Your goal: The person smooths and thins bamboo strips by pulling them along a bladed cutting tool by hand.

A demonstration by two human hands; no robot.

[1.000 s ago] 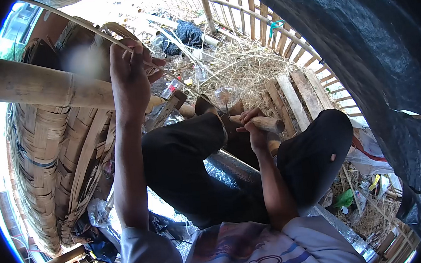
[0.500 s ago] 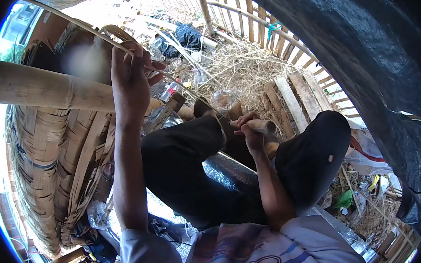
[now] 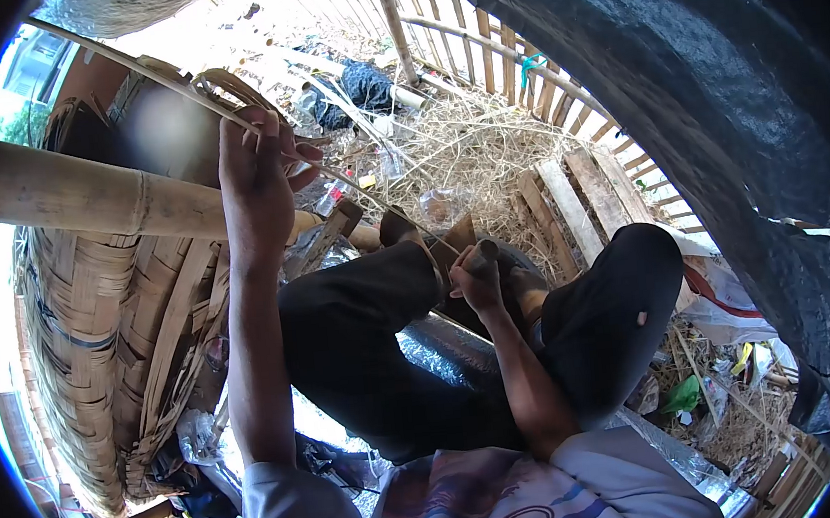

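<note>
Curled left fingers (image 3: pixel 270 132) around strip (image 3: pixel 126 61)

A long, thin, pale-tan bamboo-like strip (image 3: pixel 142 70) slants downward, slightly bowed, between the left hand's (image 3: pixel 253 157) fingers, its lower stretch running to the right hand (image 3: pixel 475 286); a thick brown wooden handle (image 3: pixel 480 258) is gripped there, blunt end up.

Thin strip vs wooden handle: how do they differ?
The thin strip is long and slender; the wooden handle is short and thick. The thin strip slants down from the picture's upper left; the wooden handle is seen nearly end-on. The thin strip runs through the left hand; the wooden handle sits in the right hand. Both are held.
</note>
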